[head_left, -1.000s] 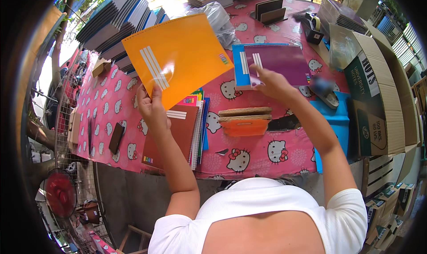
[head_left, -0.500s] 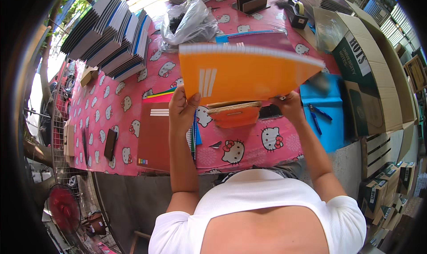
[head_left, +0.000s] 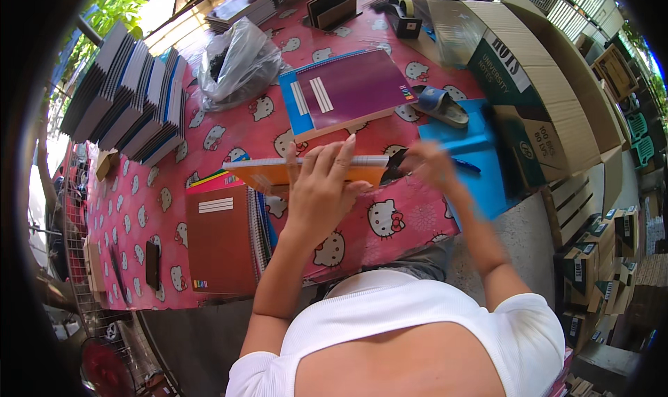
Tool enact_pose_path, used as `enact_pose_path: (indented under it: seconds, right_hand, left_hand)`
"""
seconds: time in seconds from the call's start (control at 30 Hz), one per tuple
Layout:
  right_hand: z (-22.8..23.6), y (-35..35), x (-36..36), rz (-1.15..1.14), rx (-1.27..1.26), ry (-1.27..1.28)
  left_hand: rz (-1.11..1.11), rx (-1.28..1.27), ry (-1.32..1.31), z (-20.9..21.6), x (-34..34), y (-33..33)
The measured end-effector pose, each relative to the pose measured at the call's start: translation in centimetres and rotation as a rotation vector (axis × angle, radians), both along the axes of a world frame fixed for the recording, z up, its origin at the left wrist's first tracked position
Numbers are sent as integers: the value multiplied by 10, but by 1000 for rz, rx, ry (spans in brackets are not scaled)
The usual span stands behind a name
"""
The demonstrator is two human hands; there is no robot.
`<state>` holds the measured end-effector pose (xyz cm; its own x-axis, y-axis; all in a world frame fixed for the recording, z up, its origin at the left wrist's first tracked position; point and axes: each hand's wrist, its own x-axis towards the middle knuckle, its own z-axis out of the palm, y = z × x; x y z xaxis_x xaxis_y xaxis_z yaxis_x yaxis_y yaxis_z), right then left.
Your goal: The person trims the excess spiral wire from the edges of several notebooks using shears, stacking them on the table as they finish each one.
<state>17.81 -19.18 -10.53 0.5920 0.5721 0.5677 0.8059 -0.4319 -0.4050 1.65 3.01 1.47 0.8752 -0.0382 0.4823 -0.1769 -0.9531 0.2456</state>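
Pressing down flat, the left hand [head_left: 321, 188] lies with spread fingers on the orange-covered spiral notebook [head_left: 306, 171], which rests level on the pink cartoon-cat tablecloth [head_left: 139, 209] right in front of the person. The open palm pins the cover, likely to steady the notebook on the small pile beneath it. The right hand [head_left: 428, 166] is at the notebook's right end, but it is motion-blurred, so I cannot tell whether it grips the edge or merely touches it; it seems to be squaring that end.

Just left of the orange notebook sits a stack topped by a brown-covered notebook [head_left: 219, 247] with its wire spine facing the person's work, within easy reach. Beyond, a purple-covered notebook [head_left: 351, 91] lies on a blue one, tilted slightly. A blue plastic sheet [head_left: 466, 164] covers the table's right end, with a blue sandal [head_left: 438, 105] at its far edge. Dark-covered books [head_left: 125, 101] stand fanned in rows at the far left, beside a clear plastic bag [head_left: 236, 63]. Cardboard cartons [head_left: 550, 105] line the right side.
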Motion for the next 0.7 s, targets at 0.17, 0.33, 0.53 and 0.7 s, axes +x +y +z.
enact_pose_path:
  seconds: [0.17,0.33,0.53,0.7]
  right_hand:
    - [-28,-164,160,-938,-277,101]
    - [-25,-185,181,-891,-414,196]
    - [65,-97,86,-413,-100,-91]
    - [120,-5,-54,128,188,365]
  left_hand:
    - [-66,-294,-175,-11,9,-3]
    - [1,-304,-264,-5,19,-6]
    - [-11,-306,-203,-7,18,-8]
    - [39,-271,-221,-5,21,-9]
